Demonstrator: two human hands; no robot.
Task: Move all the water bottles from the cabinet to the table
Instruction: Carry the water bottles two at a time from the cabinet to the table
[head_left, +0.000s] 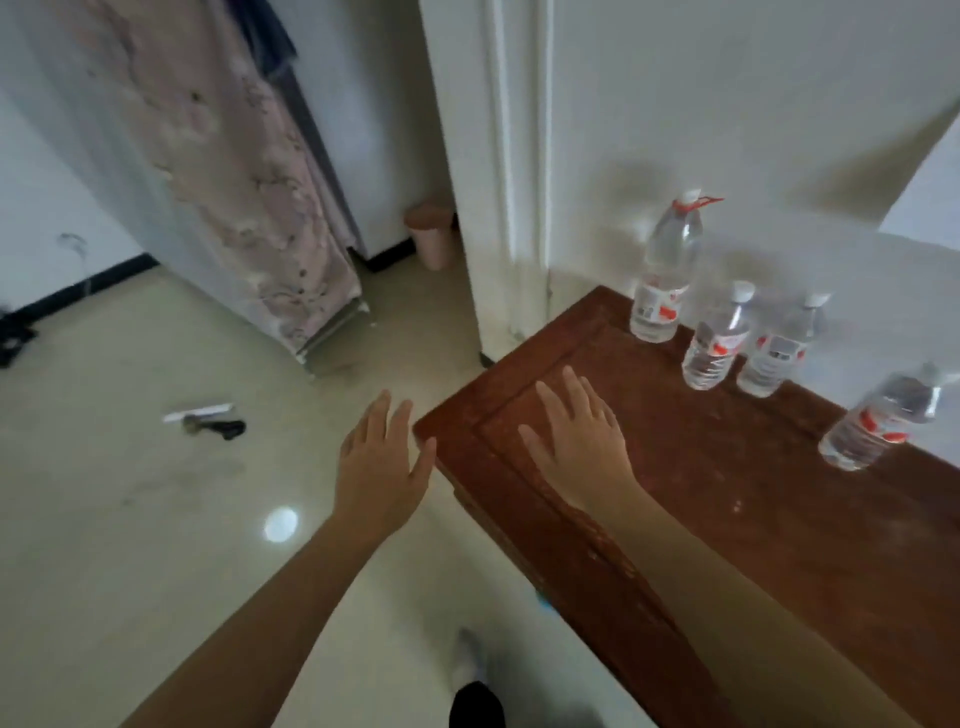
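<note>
Four water bottles on the table, two hands holding nothing

One small dark object (221, 427) with a white strip beside it is seen lying on the pale floor (130, 519) at the left. One cloth-covered rack (249, 182), draped in pink patterned fabric, is seen behind it. One pink waste bin (428, 234) is set against the far wall, just left of the white door frame (511, 182).

Two bare hands are held out in the middle of the view. The left hand (382, 462) is held over the floor, just beside the table's near left corner. Its fingers are straight and slightly spread, and nothing is gripped. The right hand (576, 441) is held palm down over the table (727, 545). Its fingers are straight and spread, and nothing is gripped. Whether the palm touches the wood cannot be told.

Four clear bottles are counted on the brown wooden table, all along its far edge by the wall. One large bottle (665, 275), with a red carrying loop at its neck, is placed furthest left. Two small bottles, the first small bottle (717, 343) and the second small bottle (776, 348), are set just beside each other to its right. The third small bottle (878, 421) is placed well apart from them, near the right edge of the view.
</note>
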